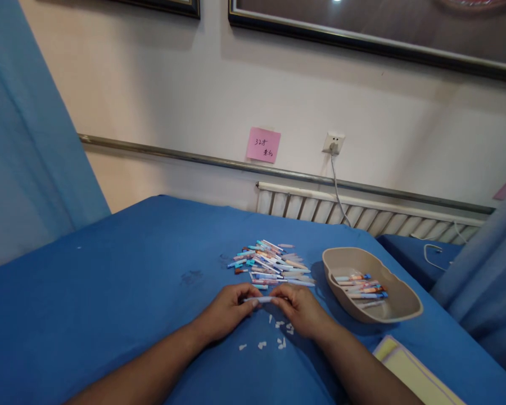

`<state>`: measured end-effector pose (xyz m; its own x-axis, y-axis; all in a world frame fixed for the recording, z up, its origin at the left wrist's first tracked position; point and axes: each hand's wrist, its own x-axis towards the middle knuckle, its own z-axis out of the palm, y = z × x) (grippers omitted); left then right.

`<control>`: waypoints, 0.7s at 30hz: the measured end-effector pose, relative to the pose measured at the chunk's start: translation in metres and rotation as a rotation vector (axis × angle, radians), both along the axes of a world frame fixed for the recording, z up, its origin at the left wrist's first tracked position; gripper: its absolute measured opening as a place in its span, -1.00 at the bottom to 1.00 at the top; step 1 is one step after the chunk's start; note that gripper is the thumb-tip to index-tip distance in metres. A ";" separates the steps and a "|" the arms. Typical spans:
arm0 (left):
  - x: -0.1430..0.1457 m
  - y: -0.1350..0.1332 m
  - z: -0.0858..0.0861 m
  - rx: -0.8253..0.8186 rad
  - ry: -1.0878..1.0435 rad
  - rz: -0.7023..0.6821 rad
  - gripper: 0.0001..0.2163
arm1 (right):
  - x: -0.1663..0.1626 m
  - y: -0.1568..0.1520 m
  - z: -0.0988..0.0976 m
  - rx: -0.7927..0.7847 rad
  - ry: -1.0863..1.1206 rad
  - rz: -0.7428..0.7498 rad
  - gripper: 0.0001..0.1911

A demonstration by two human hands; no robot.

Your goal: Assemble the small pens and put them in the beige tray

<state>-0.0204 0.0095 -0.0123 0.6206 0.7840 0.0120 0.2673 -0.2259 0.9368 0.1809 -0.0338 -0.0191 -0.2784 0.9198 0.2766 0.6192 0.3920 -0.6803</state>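
Right now both hands meet low in the middle of the blue cloth [130,281]. The left hand [227,309] and the right hand [301,309] each pinch 1 end of a slim white pen [259,300] between thumb and fingertips. The other fingers curl under, with the knuckles resting on the cloth. Held by both ends, the white pen lies level between the 2 hands, just above the cloth, and the grip probably keeps it steady for close work; I cannot tell whether it has a cap.

At 12 o'clock from the hands, just beyond the fingertips, a loose pile of pens [270,263] lies fanned out with blue, orange and white barrels crossing each other, close enough to reach without leaning. At 2 o'clock sits a shallow beige tray [349,260] with a few pens [362,287] laid roughly side by side; its raised wall would stop them rolling off. At 6 o'clock, between the wrists, small white scraps [278,334] are scattered on the cloth. A yellow-edged pad [413,368] lies at 4 o'clock, and a pink note [263,144] is stuck on the wall far off at 12.
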 end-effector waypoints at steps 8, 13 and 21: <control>-0.006 0.010 -0.002 0.027 0.079 0.081 -0.82 | 0.021 -0.001 0.008 -0.090 -0.258 0.072 -0.76; -0.015 0.025 -0.001 -0.028 -0.030 0.267 -0.82 | 0.036 0.003 0.011 -0.065 -0.355 -0.121 -0.79; 0.001 0.026 -0.008 -0.286 -0.319 0.359 -0.79 | -0.006 0.006 0.008 -0.042 -0.346 -0.342 -0.81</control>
<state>-0.0189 0.0353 -0.0208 0.3142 0.9452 -0.0888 -0.0258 0.1020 0.9944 0.1748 -0.0276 -0.0113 -0.0270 0.9829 0.1823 0.9004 0.1032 -0.4227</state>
